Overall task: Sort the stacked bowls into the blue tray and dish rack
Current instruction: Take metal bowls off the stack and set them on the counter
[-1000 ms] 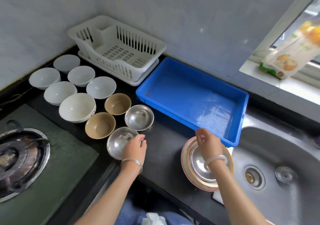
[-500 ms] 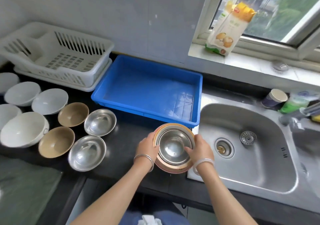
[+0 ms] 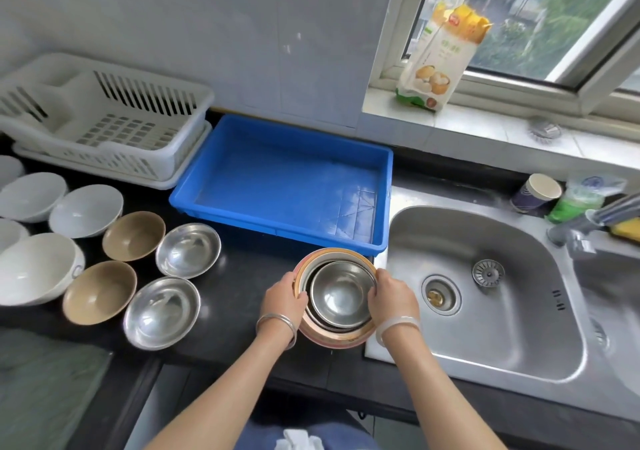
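1. L hand (image 3: 284, 295) & R hand (image 3: 393, 297) grip opposite sides of the bowl stack (image 3: 341, 293), fingers curled over the rims.
2. Stack: shiny steel bowl on top, nested in others, orange-rimmed bowl outermost. It's at the black counter (image 3: 242, 311) edge next to the sink (image 3: 502, 345), just in front of the blue tray (image 3: 284, 179).
3. Far L: white dish rack (image 3: 104, 120), just beside the tray.
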